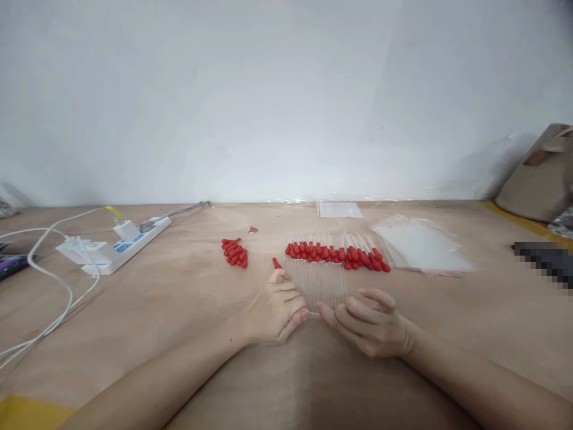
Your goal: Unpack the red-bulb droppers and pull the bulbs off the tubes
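left grip [277, 306] and right grip [373, 325] half-open, fingertips resting on row of droppers [319, 280]. Likely light, brittle, roll-prone glass; safest hold looks like red bulbs [340, 255].

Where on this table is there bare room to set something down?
Bare tabletop lies between the power strip and the pile of red bulbs, and nearer than the plastic bags, right of the right hand. The middle is crowded: the left hand and right hand sit at the row of droppers.
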`<action>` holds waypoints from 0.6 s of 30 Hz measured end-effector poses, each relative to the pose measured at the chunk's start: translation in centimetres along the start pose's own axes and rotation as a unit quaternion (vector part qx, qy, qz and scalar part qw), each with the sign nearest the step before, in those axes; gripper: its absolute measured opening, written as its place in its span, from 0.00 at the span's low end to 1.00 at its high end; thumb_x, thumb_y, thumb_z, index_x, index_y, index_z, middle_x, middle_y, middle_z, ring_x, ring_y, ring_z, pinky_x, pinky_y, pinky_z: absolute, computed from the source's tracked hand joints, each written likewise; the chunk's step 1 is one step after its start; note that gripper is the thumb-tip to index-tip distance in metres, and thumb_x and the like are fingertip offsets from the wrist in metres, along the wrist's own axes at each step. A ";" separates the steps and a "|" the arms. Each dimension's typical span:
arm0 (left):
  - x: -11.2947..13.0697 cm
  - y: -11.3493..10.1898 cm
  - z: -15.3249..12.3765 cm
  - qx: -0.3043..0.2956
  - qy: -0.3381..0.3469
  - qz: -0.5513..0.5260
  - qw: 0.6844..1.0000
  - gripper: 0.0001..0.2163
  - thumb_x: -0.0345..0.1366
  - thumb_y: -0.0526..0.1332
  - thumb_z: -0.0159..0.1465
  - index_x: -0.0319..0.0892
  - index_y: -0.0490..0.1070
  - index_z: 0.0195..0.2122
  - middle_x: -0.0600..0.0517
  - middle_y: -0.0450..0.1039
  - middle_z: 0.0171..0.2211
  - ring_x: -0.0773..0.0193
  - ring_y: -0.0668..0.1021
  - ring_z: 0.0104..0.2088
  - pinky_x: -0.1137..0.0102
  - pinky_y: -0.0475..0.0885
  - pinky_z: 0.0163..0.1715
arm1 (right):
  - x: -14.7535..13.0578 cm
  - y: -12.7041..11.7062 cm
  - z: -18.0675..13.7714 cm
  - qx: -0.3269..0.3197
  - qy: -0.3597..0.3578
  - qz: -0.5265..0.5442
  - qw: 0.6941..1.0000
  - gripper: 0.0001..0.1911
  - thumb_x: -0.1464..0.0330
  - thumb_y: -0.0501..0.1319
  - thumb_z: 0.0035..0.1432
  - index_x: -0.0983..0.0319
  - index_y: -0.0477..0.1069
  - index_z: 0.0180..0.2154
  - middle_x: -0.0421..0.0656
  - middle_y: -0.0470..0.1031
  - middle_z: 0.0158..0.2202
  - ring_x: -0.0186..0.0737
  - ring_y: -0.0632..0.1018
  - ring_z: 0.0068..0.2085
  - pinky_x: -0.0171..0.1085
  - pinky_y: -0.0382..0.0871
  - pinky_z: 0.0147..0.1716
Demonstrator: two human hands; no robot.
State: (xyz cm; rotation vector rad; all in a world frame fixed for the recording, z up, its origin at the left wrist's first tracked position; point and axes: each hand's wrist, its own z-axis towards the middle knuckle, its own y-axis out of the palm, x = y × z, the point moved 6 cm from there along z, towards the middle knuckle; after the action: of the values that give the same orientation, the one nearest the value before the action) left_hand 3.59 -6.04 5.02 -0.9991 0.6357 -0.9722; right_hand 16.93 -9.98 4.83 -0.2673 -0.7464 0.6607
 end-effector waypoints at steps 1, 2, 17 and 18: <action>-0.4 -0.1 -0.3 -0.007 -0.007 -0.011 1.000 0.13 0.33 0.45 0.63 0.40 0.63 0.24 0.54 0.66 0.20 0.67 0.66 0.24 0.63 0.58 0.41 | 0.2 -0.2 -0.1 -0.003 -0.006 -0.005 1.000 0.08 0.72 0.59 0.54 0.55 0.73 0.37 0.31 0.69 0.22 0.26 0.67 0.31 0.37 0.54 0.45; -1.2 -0.2 -0.6 -0.008 -0.025 -0.021 0.999 0.14 0.33 0.44 0.64 0.40 0.62 0.23 0.54 0.65 0.20 0.67 0.66 0.24 0.64 0.58 0.40 | 0.5 -0.4 -0.2 -0.004 -0.004 -0.008 1.000 0.09 0.72 0.59 0.55 0.55 0.72 0.38 0.31 0.69 0.22 0.26 0.67 0.30 0.36 0.54 0.45; -10.0 1.1 -1.3 0.038 -0.323 -0.064 0.943 0.10 0.35 0.50 0.63 0.42 0.69 0.39 0.49 0.65 0.37 0.63 0.71 0.38 0.67 0.67 0.41 | 5.1 2.8 -1.8 -0.091 0.304 0.005 0.948 0.07 0.72 0.55 0.55 0.62 0.70 0.27 0.37 0.71 0.21 0.31 0.69 0.26 0.39 0.53 0.41; -10.0 1.2 -1.3 0.033 -0.325 -0.058 0.943 0.09 0.36 0.51 0.62 0.41 0.69 0.36 0.49 0.64 0.36 0.63 0.71 0.37 0.67 0.68 0.40 | 5.1 2.8 -1.9 -0.088 0.306 0.007 0.948 0.07 0.72 0.55 0.55 0.62 0.70 0.27 0.37 0.71 0.20 0.31 0.69 0.25 0.39 0.53 0.41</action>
State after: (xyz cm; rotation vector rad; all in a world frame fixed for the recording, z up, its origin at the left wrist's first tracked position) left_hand -1.51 2.57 3.53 -1.2233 -0.0081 -0.6948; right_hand 19.74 -4.52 4.96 -0.6093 -0.2035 0.4830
